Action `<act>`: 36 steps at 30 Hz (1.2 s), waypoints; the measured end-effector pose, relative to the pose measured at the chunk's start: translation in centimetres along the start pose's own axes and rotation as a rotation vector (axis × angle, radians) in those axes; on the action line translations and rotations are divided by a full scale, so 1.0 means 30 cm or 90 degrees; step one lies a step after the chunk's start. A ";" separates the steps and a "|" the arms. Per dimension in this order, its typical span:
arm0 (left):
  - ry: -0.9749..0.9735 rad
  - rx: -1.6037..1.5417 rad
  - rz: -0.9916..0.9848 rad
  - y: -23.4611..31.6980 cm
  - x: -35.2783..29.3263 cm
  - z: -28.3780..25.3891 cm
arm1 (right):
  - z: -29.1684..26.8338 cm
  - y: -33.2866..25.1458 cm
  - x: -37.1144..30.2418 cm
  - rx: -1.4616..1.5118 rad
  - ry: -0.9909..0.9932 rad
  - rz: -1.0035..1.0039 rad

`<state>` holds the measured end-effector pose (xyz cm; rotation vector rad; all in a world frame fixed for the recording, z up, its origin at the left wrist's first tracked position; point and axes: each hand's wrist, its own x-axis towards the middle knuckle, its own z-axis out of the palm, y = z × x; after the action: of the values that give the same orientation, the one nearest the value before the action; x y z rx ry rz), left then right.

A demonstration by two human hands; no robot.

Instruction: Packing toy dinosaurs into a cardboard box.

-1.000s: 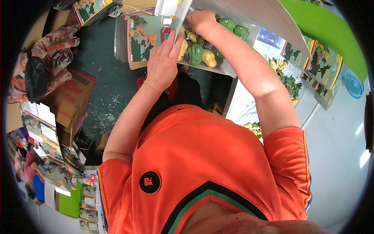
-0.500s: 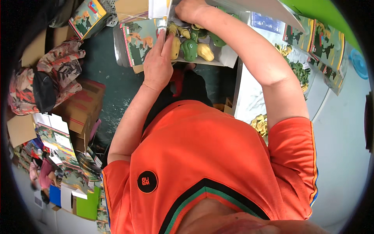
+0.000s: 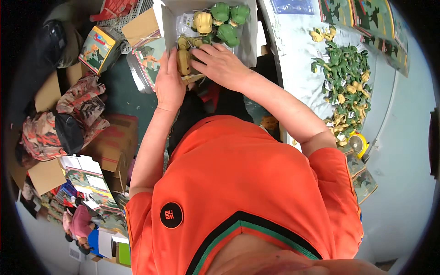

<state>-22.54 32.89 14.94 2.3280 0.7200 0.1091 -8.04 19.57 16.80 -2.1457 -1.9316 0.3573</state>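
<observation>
Bench (image 3: 293,52) on my right, white-topped, with a pile of green and yellow toys (image 3: 335,66). Box (image 3: 252,43) in front of me. My left hand (image 3: 169,87) lies along its left wall, fingers straight; can't tell if they pinch. My right hand (image 3: 224,66) reaches in, fingers bent; grip hidden, can't tell. Green toy heads (image 3: 228,35) sit at the back right. Yellow toy head (image 3: 184,63) sits near-left, between my hands. Step, I judge: arranging that head; next move calls for steadying the wall and a light touch.
</observation>
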 end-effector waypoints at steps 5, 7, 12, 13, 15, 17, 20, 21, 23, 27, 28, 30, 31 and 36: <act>-0.024 0.045 0.005 -0.004 -0.006 -0.009 | 0.016 0.004 -0.052 0.016 0.007 0.027; -0.028 0.036 -0.004 0.001 -0.006 -0.016 | 0.013 0.006 -0.086 0.034 0.052 0.051; 0.094 0.240 0.140 0.059 -0.019 -0.059 | 0.003 0.007 -0.176 0.014 0.056 0.077; 0.166 0.362 0.228 0.088 -0.027 -0.075 | 0.001 0.011 -0.191 0.020 0.039 0.091; 0.079 0.252 0.296 0.090 -0.079 -0.074 | -0.002 0.014 -0.197 0.025 0.054 0.082; -0.056 0.118 0.418 0.091 -0.110 -0.055 | 0.001 0.012 -0.192 0.031 0.071 0.075; -0.121 0.061 0.451 0.135 -0.111 0.019 | 0.005 0.020 -0.199 0.086 0.041 0.126; -0.110 0.027 0.373 0.133 -0.112 0.038 | 0.000 0.022 -0.198 0.095 0.017 0.132; -0.102 -0.007 0.297 0.151 -0.098 0.055 | -0.003 0.024 -0.194 0.103 -0.007 0.141; -0.092 -0.077 0.069 0.199 -0.039 0.054 | 0.036 0.015 -0.188 0.166 0.073 0.240; -0.091 -0.092 0.063 0.194 -0.026 0.066 | 0.054 0.012 -0.189 0.129 0.145 0.259; -0.100 -0.105 0.063 0.189 0.000 0.095 | 0.073 0.003 -0.194 0.092 0.084 0.312; -0.110 -0.119 0.062 0.185 0.011 0.109 | 0.083 0.000 -0.198 0.053 0.021 0.364; -0.078 -0.204 0.031 0.150 0.035 0.161 | 0.058 -0.014 -0.182 0.067 0.010 0.386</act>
<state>-18.28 27.83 14.03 2.0262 0.5413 0.0946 -9.57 14.19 15.44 -2.6042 -1.1788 0.5263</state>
